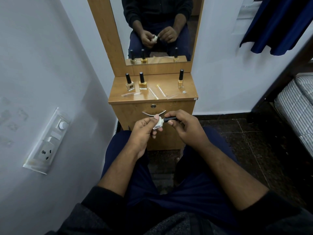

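Head view, hands: the left hand (142, 129) and the right hand (186, 129) meet in front of the drawer, above the knees.
Left hand: it grips a small white bottle (158, 124), the thumb pressing on its top side and the fingers curled under it.
Right hand: thumb and fingers pinch the black cap (171, 118) of this same bottle.
White bottle: it lies sideways between the two hands, the cap pointing to the right hand; a barcode sticker shows on its bottom. If the cap is loose or tight, I cannot tell from here.
Dresser top (169, 78): three more bottles stand upright with black caps, a pale bottle (129, 82) just beside a yellow bottle (143, 81) at the left, and a slim bottle (180, 79) well apart at the right.
Sticks: some thin clear sticks (160, 90) lie scattered between them (one has a yellow tip).
Mirror (157, 22): it shows both hands and the white bottle from the front.
Left wall: a switch board (49, 141) with a socket.
Right side: a striped mattress (296, 106) and a blue cloth (279, 26) hanging above.
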`<state>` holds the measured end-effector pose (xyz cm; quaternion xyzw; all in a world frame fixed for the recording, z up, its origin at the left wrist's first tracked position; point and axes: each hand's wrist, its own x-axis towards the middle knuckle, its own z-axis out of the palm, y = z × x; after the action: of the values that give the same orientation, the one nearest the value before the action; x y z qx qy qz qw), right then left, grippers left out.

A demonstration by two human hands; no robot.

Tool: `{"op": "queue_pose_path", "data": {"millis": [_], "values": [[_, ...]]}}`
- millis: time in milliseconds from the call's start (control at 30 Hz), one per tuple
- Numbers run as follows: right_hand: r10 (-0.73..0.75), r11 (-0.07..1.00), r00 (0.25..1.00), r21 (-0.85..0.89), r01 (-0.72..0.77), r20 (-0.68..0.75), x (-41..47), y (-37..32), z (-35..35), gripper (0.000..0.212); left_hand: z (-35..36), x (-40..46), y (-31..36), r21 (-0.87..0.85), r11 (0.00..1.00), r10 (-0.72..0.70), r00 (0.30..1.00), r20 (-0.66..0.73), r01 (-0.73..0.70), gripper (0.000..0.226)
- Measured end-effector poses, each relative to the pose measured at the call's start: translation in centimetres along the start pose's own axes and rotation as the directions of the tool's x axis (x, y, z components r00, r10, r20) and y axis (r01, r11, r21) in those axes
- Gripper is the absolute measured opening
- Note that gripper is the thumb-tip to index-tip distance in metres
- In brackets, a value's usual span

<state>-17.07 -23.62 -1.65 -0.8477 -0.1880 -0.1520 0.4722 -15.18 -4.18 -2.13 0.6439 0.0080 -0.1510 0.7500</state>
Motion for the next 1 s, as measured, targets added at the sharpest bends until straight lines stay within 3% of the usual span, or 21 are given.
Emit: {"op": "queue_pose_path", "data": {"millis": [133, 300, 500, 600, 733, 900, 1000], "values": [[-0.043, 0.994, 0.999, -0.102, 0.043, 0.002, -0.1, 0.2, 0.1, 0.023, 0.0, -0.1, 0.1, -0.004, 1.000, -0.001, 1.000, 0.003, 0.001, 0.036], [-0.053, 0.958, 0.998, -0.283, 0.044, -0.024, -0.1, -0.2, 0.1, 0.020, 0.2, -0.3, 0.3, 0.043, 0.991, 0.123, 0.992, 0.021, -0.123, 0.035], [-0.003, 0.962, 0.999, -0.274, -0.008, -0.038, 0.0, -0.4, -0.1, 0.022, 0.2, -0.5, 0.4, 0.068, 0.977, 0.197, 0.978, 0.068, -0.202, 0.029], [0.000, 0.971, 0.998, -0.240, -0.016, -0.067, 0.1, -0.6, -0.2, 0.026, 0.3, -0.7, 0.6, 0.032, 0.979, 0.198, 0.976, 0.091, -0.202, 0.036], [-0.003, 0.977, 0.997, -0.214, -0.013, -0.074, 0.1, -0.7, -0.2, 0.023, 0.4, -0.8, 0.6, -0.010, 0.986, 0.165, 0.981, 0.101, -0.165, 0.042], [-0.027, 0.987, 0.999, -0.158, 0.020, -0.040, 0.1, -1.1, -0.1, 0.018, 0.5, -0.6, 0.7, -0.109, 0.992, -0.053, 0.990, 0.128, 0.068, 0.034], [-0.038, 0.989, 0.999, -0.144, 0.035, -0.022, 0.0, -0.9, 0.0, 0.015, 0.6, -0.5, 0.8, -0.127, 0.983, -0.119, 0.986, 0.113, 0.133, 0.028]]}}
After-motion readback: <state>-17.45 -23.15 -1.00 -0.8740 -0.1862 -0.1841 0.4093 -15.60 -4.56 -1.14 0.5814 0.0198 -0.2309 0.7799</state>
